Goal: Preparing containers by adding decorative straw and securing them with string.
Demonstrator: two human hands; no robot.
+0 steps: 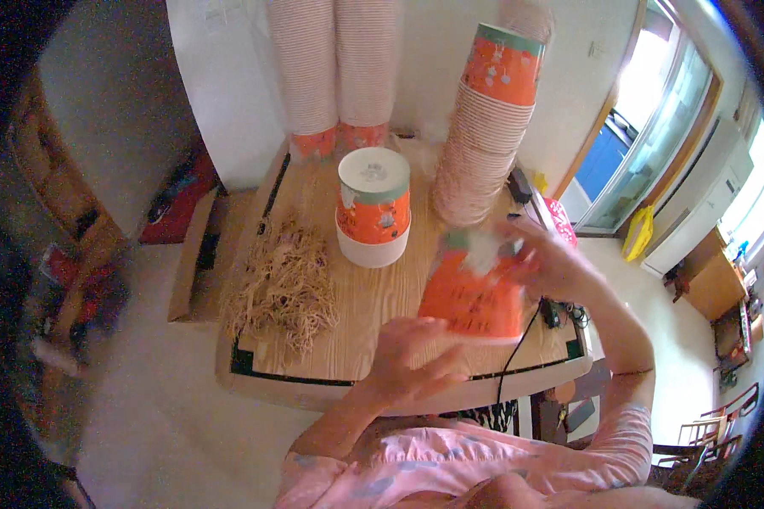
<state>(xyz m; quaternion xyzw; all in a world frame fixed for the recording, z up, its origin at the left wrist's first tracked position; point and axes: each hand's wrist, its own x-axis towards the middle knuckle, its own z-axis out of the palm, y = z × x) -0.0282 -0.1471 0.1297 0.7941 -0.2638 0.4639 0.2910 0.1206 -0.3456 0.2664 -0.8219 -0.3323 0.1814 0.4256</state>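
An orange paper cup [471, 297] with a green band stands over the right front of the table, blurred by motion. My right hand [552, 263] grips it near its top from the right side. A whitish patch [485, 253] shows at the cup's top, too smeared to make out. My left hand [412, 360] is at the cup's lower left, its fingers spread; whether they touch the rim I cannot tell. Just beyond stands a short upside-down stack of matching cups [373, 208]. Left of it lies a heap of tan strands [284, 288].
A tall leaning cup stack [482, 127] stands at the back right. Two very tall wrapped stacks [306, 76] rise at the back left. Black cables [552, 314] lie by the wooden table's [365, 339] right edge. A cardboard box [197, 254] sits at its left.
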